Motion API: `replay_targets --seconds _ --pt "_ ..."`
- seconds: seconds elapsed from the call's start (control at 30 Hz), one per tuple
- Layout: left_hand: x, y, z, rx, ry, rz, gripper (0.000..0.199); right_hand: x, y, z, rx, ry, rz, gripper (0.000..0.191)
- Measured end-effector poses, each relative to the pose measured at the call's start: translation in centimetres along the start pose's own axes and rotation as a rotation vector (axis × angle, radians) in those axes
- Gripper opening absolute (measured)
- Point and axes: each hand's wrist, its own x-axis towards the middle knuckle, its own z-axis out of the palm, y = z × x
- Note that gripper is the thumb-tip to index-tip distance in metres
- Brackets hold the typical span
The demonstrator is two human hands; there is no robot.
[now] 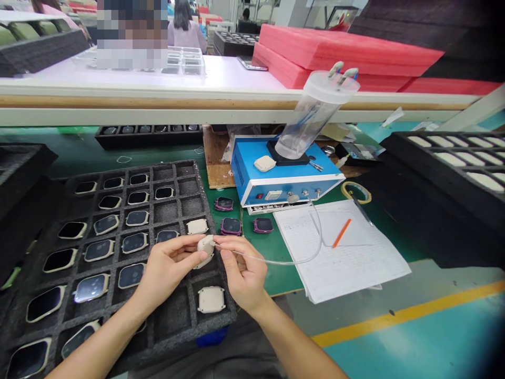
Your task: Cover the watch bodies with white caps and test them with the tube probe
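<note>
Far left: black foam tray [168, 318], most filled cells holding dark-screened watches [98, 250] face up, pale backs showing in the right-hand column. Left hand [169, 263] is over the tray's right side, thumb and fingers clamped on a pale watch case [205, 243], lifted above the cells and tilted on edge. Right hand [246, 268] is just beside it, thumb and fingertips pinched together on the end of a clear tube [292, 262], tip up against the case. Seated or only touching, can't tell at this size. Looks like the tube-to-case hookup step. Next move calls for a steady left grip, tip square to the case, light push, no kink. Past the hands: purple-cased watches [231, 226] on the green bench, then blue box [276, 173] with a clear cylinder [311, 121] on top; tube loops back to its front panel, some slack. Right of that, paper sheets [347, 268] with an orange stick [341, 233] on them.
</note>
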Motion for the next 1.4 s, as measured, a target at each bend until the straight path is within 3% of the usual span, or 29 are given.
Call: replay_targets --seconds 0.83,0.97,1.07,1.13,1.23,1.3,1.4 --pt "-0.7 -0.1 0.0 0.14 -0.023 0.047 0.038 -0.5 0.3 -0.1 0.022 -0.014 0.016 0.018" --pt "0.5 1.1 -0.4 0.466 -0.001 0.206 0.035 -1.1 0.4 -0.4 0.074 -0.008 0.04 0.02" --pt "4.9 2.2 -1.0 0.916 -0.019 0.374 0.038 -1.4 0.5 -0.5 0.106 0.005 0.063 0.021" --pt "8.5 2.5 -1.4 1.098 -0.083 0.369 0.038 -1.5 0.5 -0.5 0.111 0.012 0.076 0.021" --pt "11.9 2.7 -1.8 1.142 -0.157 0.319 0.037 -1.7 0.5 -0.6 0.114 0.032 0.108 0.018" --pt "11.6 2.8 -2.3 1.151 -0.152 0.312 0.036 -1.8 0.3 -0.6 0.119 0.061 0.128 0.016" --pt "7.9 3.2 -3.5 1.226 -0.118 0.345 0.032 -1.8 0.1 -0.7 0.113 0.107 0.145 0.015"
